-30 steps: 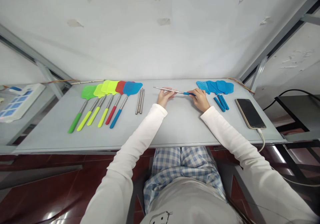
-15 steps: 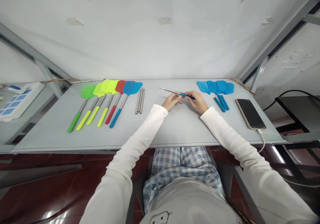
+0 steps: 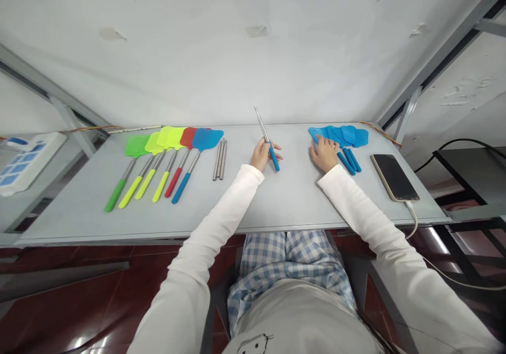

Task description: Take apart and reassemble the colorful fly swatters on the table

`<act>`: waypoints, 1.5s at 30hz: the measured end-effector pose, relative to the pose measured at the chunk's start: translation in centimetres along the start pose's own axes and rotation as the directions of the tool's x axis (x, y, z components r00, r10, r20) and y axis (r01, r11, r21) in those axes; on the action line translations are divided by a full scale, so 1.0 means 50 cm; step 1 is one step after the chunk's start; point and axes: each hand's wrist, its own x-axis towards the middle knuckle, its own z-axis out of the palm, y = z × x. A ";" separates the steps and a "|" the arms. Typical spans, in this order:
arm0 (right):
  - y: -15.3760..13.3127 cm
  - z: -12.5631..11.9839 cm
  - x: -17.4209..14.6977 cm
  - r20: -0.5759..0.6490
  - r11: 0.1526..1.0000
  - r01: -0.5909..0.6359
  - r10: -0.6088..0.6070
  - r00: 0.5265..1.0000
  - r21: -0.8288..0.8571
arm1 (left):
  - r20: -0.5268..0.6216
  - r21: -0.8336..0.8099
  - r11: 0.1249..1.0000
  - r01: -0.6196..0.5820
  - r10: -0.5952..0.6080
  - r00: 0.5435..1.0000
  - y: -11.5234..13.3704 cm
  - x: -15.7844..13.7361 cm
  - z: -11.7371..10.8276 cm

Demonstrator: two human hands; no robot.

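Note:
In my left hand (image 3: 261, 155) is a fly swatter shaft, a silver metal rod with a blue handle (image 3: 273, 158) on its lower end. It is tilted, with the bare metal tip pointing up toward the wall. My right hand (image 3: 326, 155) is over the left end of a row of overlapping blue swatter heads (image 3: 348, 135). Its fingertips touch the leftmost head, fingers extended, and partly cover it. Close to this hand's right side are several loose blue handles (image 3: 351, 160). Some bare metal rods (image 3: 220, 159) lie left of my left hand.
Several swatters with heads, shafts and handles lie in a row at left, among them a green one (image 3: 116, 195), a red one (image 3: 174, 182) and a blue one (image 3: 182, 187). A phone (image 3: 395, 177) with a white cable is at right. The wall borders the table's back.
My right hand has left the blue handle and moved right to the blue heads. My left hand now holds the shaft alone, turned from nearly level to steeply tilted.

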 end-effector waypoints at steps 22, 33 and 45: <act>-0.016 -0.026 -0.002 -0.035 0.996 0.052 -0.050 0.998 0.069 | 0.183 0.960 0.188 -0.207 0.138 0.973 0.028 -0.040 -0.012; 0.024 -0.022 0.040 0.181 0.185 -0.290 0.453 0.873 0.939 | 0.242 0.962 0.092 -0.255 0.137 0.961 0.017 -0.030 -0.016; -0.026 -0.024 0.016 0.481 -0.299 -0.402 0.269 0.835 0.865 | 0.217 0.968 0.057 -0.243 0.288 0.933 0.004 -0.016 -0.030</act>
